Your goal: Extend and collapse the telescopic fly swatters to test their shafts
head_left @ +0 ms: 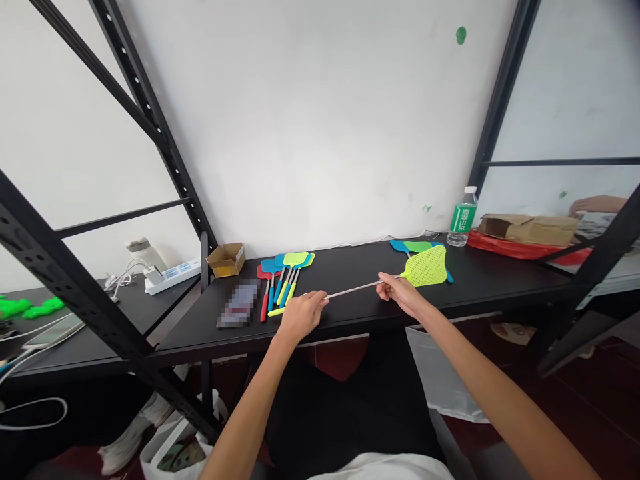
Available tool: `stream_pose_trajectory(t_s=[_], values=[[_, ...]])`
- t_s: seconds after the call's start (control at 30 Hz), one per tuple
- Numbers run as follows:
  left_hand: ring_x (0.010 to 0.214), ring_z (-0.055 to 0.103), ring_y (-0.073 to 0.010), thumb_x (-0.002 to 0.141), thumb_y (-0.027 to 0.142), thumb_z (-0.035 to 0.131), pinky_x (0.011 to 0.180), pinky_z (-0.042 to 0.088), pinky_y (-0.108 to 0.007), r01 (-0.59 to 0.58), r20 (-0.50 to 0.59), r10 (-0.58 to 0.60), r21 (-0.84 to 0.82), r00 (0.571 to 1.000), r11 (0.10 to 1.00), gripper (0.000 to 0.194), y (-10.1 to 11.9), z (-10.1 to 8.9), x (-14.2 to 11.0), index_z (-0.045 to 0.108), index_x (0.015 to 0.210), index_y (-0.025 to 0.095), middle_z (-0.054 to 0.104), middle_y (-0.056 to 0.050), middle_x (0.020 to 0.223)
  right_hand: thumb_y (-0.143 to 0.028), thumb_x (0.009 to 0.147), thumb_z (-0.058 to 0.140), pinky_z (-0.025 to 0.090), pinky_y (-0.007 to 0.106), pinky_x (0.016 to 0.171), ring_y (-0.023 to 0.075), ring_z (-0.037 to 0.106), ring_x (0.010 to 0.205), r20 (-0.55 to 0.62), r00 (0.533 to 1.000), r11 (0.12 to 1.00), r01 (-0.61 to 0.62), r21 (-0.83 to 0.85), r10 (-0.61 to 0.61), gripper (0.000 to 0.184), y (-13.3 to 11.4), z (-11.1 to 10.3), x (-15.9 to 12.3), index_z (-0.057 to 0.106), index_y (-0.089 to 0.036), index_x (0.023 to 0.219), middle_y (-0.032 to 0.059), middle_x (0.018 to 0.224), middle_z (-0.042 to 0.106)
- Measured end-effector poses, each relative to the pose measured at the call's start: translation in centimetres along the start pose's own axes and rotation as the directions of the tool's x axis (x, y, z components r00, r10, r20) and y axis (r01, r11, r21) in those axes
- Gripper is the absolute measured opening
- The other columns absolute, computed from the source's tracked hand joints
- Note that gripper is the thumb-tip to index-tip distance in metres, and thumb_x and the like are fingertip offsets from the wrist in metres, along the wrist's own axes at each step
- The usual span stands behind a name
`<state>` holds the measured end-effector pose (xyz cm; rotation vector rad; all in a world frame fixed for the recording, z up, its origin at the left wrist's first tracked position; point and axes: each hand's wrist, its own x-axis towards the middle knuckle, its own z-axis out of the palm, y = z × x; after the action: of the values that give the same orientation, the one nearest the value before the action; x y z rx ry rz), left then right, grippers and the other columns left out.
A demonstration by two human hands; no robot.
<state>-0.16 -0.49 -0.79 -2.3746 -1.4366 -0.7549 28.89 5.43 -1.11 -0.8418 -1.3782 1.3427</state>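
Observation:
A yellow-green fly swatter (pixel 426 267) with a thin extended metal rod stretches between my hands above the black shelf (pixel 345 267). My left hand (pixel 302 315) is closed around its handle end; a yellow-green grip pokes out to the left of it. Near the swatter's perforated head, my right hand (pixel 397 292) pinches the rod. Several more fly swatters (pixel 285 279) in red, blue and yellow-green lie in a group beyond my left hand. Behind the held swatter's head rest blue and green swatters (pixel 417 247), partly covered by it.
Left of the swatter group are a small open cardboard box (pixel 227 260) and a pixelated flat item (pixel 240 303). A water bottle (pixel 463 217) stands at the right by the shelf post. Another person's hand (pixel 597 204) shows far right, near a brown box (pixel 530 229). A power strip (pixel 173 276) lies left.

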Motion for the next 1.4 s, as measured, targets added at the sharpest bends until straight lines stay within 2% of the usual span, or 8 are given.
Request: stream_pose_trajectory(t_s=[0.13,0.23,0.37,0.63,0.9,1.1,1.23,1.4], values=[[0.073,0.067,-0.0188,0.103,0.047,0.04,0.056,0.028,-0.028,-0.009,-0.006,0.009,0.029,1.0,1.0,0.034,0.09,0.01,-0.06,0.065,0.108,0.026,0.073,-0.003,0.084,-0.062,0.084,0.064,0.04,0.029,0.06,0.0136,0.053,0.056,0.072,0.997,0.998,0.009,-0.055,-0.005,0.051,-0.01,0.17,-0.25,0.071,-0.015,0.065,0.0048,0.058,0.063],[0.074,0.065,-0.019,0.106,0.036,0.033,0.059,0.032,-0.029,-0.049,0.005,0.049,0.064,0.999,0.997,0.034,0.16,0.01,0.06,0.064,0.103,0.022,0.07,-0.004,0.084,-0.062,0.088,0.059,0.04,0.029,0.061,0.0139,0.054,0.058,0.114,0.993,0.992,0.028,-0.12,-0.014,0.052,0.11,0.3,-0.33,0.071,-0.016,0.069,0.0047,0.061,0.064],[0.084,0.064,-0.0206,0.105,0.024,0.032,0.067,0.038,-0.03,-0.1,-0.019,0.102,0.086,0.995,0.991,0.03,0.24,0.0,0.17,0.06,0.111,0.018,0.069,-0.006,0.095,-0.062,0.092,0.054,0.041,0.029,0.062,0.0146,0.055,0.061,0.187,0.982,0.977,0.071,-0.199,-0.034,0.053,0.3,0.35,-0.28,0.073,-0.016,0.074,0.0047,0.064,0.065],[0.064,0.059,-0.0146,0.106,0.041,0.033,0.052,0.023,-0.028,-0.065,-0.014,0.067,0.067,0.998,0.996,0.038,0.02,0.09,-0.03,0.067,0.105,0.024,0.065,-0.001,0.074,-0.062,0.094,0.051,0.04,0.03,0.062,0.0158,0.057,0.062,0.217,0.976,0.972,0.079,-0.219,-0.03,0.055,0.41,0.29,-0.07,0.073,-0.017,0.073,0.0056,0.064,0.065],[0.06,0.06,-0.0133,0.104,0.047,0.038,0.051,0.022,-0.029,-0.033,-0.06,0.039,0.087,0.997,0.996,0.039,-0.04,0.24,-0.01,0.071,0.108,0.029,0.068,0.0,0.071,-0.062,0.094,0.051,0.039,0.029,0.061,0.0155,0.057,0.062,0.211,0.977,0.978,0.07,-0.196,-0.028,0.055,0.63,0.04,0.16,0.073,-0.016,0.074,0.0057,0.064,0.066],[0.077,0.068,-0.0164,0.104,0.045,0.04,0.058,0.032,-0.026,-0.038,-0.102,0.042,0.042,0.994,0.998,0.038,0.08,0.48,0.25,0.068,0.115,0.024,0.074,-0.004,0.09,-0.058,0.092,0.056,0.04,0.029,0.062,0.0142,0.055,0.059,0.166,0.985,0.991,0.06,-0.118,-0.04,0.051,0.45,-0.11,0.18,0.073,-0.016,0.071,0.0052,0.062,0.064],[0.071,0.066,-0.0165,0.105,0.042,0.036,0.055,0.029,-0.028,-0.044,-0.095,0.05,0.069,0.994,0.997,0.039,0.03,0.71,0.3,0.07,0.102,0.022,0.072,-0.004,0.081,-0.058,0.091,0.059,0.04,0.029,0.062,0.0137,0.054,0.059,0.13,0.991,0.996,0.038,-0.076,-0.028,0.049,0.35,-0.26,0.2,0.072,-0.015,0.07,0.0048,0.061,0.063],[0.062,0.063,-0.0153,0.103,0.047,0.039,0.051,0.022,-0.03,-0.01,-0.127,0.022,0.101,0.992,0.995,0.039,-0.21,0.97,0.14,0.072,0.102,0.026,0.069,-0.002,0.071,-0.058,0.09,0.06,0.04,0.03,0.063,0.014,0.054,0.06,0.146,0.989,0.997,0.036,-0.075,-0.025,0.049,0.12,-0.28,0.09,0.073,-0.015,0.071,0.0049,0.062,0.063]])
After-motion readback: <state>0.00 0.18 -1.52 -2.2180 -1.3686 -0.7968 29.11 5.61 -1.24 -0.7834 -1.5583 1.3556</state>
